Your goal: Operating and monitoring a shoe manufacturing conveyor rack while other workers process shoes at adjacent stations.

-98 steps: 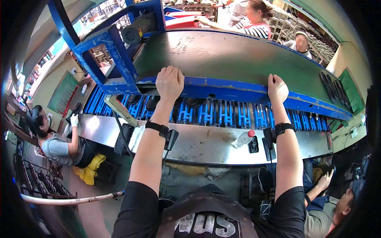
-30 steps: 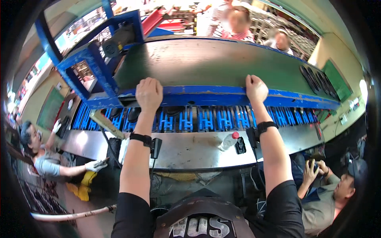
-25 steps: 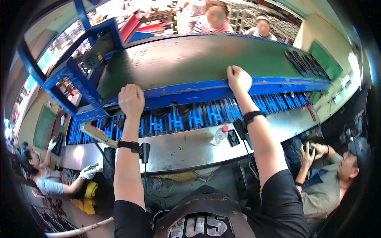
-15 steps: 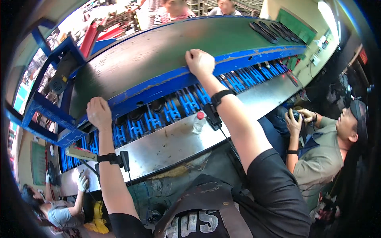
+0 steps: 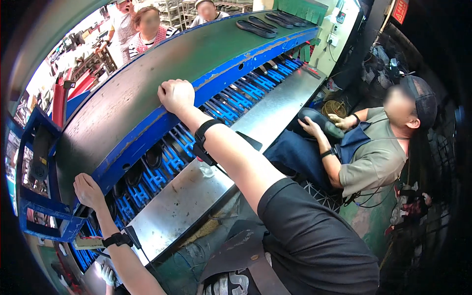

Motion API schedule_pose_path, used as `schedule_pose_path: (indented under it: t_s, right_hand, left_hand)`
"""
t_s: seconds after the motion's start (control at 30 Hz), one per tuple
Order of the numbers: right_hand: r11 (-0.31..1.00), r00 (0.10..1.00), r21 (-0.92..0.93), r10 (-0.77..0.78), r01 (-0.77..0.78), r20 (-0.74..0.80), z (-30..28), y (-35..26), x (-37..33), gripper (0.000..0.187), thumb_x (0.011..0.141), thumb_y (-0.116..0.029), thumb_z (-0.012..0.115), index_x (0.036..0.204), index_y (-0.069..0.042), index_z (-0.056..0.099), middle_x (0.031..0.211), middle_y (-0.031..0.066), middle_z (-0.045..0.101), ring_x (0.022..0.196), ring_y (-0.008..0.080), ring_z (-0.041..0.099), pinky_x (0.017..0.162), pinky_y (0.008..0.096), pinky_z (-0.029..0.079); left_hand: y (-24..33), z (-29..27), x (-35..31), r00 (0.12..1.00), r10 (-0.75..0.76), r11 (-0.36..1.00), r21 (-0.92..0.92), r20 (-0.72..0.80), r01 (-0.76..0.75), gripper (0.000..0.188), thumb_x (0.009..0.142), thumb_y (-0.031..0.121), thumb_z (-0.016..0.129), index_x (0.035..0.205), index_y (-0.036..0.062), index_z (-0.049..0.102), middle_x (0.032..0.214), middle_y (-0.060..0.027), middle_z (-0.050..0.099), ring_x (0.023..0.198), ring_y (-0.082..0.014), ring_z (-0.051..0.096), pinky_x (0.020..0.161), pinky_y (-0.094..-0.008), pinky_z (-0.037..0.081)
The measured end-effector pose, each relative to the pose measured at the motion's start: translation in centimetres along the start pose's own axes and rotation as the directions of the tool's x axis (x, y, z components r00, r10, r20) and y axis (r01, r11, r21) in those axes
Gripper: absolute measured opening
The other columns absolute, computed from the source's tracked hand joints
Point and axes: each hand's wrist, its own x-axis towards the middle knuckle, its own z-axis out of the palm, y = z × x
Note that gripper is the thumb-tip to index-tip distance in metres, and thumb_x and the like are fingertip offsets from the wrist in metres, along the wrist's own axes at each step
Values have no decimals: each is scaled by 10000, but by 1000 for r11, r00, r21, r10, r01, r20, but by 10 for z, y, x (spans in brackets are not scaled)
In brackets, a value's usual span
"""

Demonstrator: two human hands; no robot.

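My right hand (image 5: 177, 96) is closed into a fist and rests on the near blue edge of a long conveyor (image 5: 162, 118) with a dark green belt. Farther left, my left hand (image 5: 89, 191) lies curled on the same edge, close to the conveyor's left end. Nothing shows in either fist, though the palms are turned out of sight. Each wrist wears a black strap with a small device. Under the edge runs a row of blue metal racks (image 5: 172, 157), with dark shoe-like shapes among them.
Black soles (image 5: 255, 28) lie at the belt's far right. A clear bottle (image 5: 206, 170) stands on the metal ledge (image 5: 182, 196), partly behind my right forearm. At right, a seated co-worker holds a dark shoe (image 5: 322, 123). A gloved hand (image 5: 106, 274) shows lower left; people stand beyond the belt.
The view has swung to the right, so the conveyor appears shifted left. Both my hands stay on its edge. The co-worker's shoe now shows more fully, and my right forearm partly covers the bottle.
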Motion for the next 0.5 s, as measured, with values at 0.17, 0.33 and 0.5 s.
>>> schedule_pose_path:
  t_s: [0.17,0.33,0.5]
  right_hand:
    - [1000,999,-14,15,-15,35,6,-1,-1,235,825,-228,629,642,-98,697,717,93,696,717,285,675,698,421,513]
    - [1000,998,27,-1,3,-58,3,0,-1,278,858,-238,634,630,-83,666,679,81,657,664,290,669,645,427,542]
    - [999,999,34,7,-5,-50,2,-1,-1,283,862,-243,633,631,-82,664,688,84,665,656,294,668,631,431,545]
  left_hand:
    - [-5,3,-4,1000,13,1000,23,-11,-13,217,1003,143,512,895,5,639,908,-113,643,849,-310,613,754,-416,503]
    - [-3,3,-2,999,30,999,20,-29,-29,275,1032,171,474,885,-3,628,873,-129,622,828,-326,600,736,-435,490]
    - [2,-2,-1,998,29,1000,6,-50,-29,224,1005,147,506,871,14,627,877,-114,630,825,-315,608,740,-426,498]
